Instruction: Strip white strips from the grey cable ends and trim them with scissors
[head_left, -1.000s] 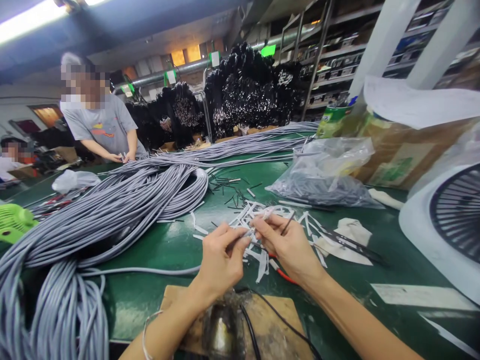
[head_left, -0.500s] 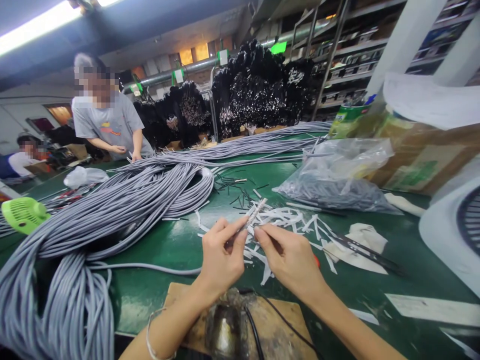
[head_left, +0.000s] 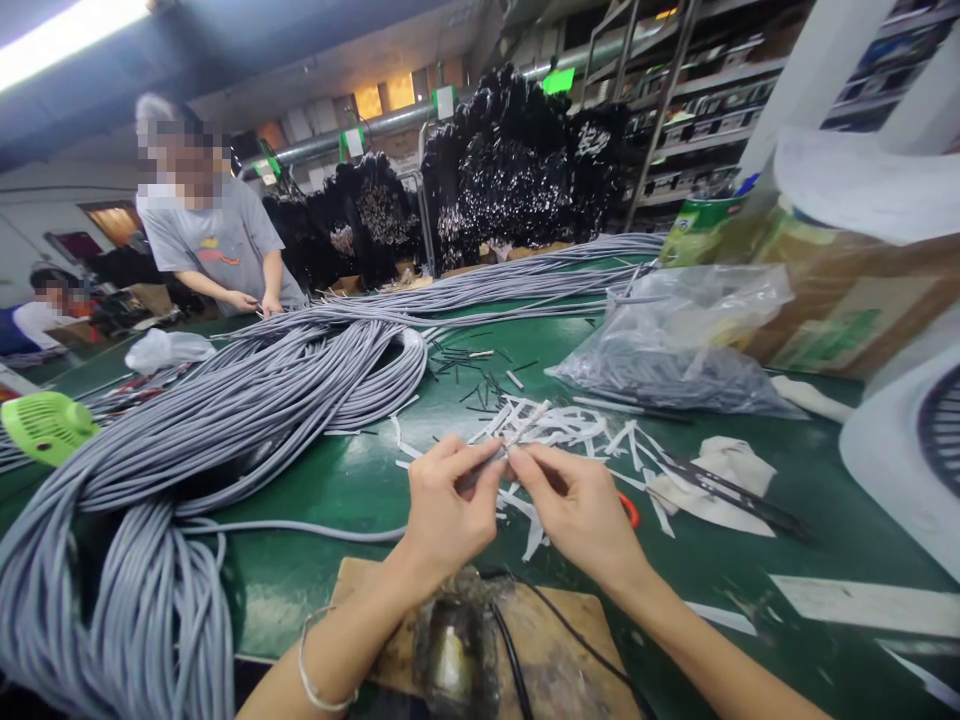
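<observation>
My left hand (head_left: 454, 495) is closed around a grey cable near its end, thumb and forefinger pinching it. The cable's pale stripped end (head_left: 531, 420) points away from me, above the white scraps. My right hand (head_left: 581, 500) is closed too, its thumb and fingertip pinching the cable end right beside my left fingertips. The grey cable (head_left: 322, 533) runs in from the left to my left hand. A red-orange loop (head_left: 630, 510) shows beside my right hand; whether it is held or lying on the table I cannot tell. White strips (head_left: 562, 425) lie scattered beneath the hands.
Bundled grey cables (head_left: 247, 420) fill the left side. A clear bag of grey pieces (head_left: 675, 350) and a cardboard box (head_left: 847, 300) stand right. Black-handled tweezers-like tool (head_left: 735, 495) lies on cloth. A wooden board (head_left: 555, 640) is nearest me. A co-worker (head_left: 214, 235) stands across.
My right fingertips have come in against the left ones at the cable end, and the stripped end sits slightly lower. More of the red-orange loop shows. The co-worker's hands have moved closer together.
</observation>
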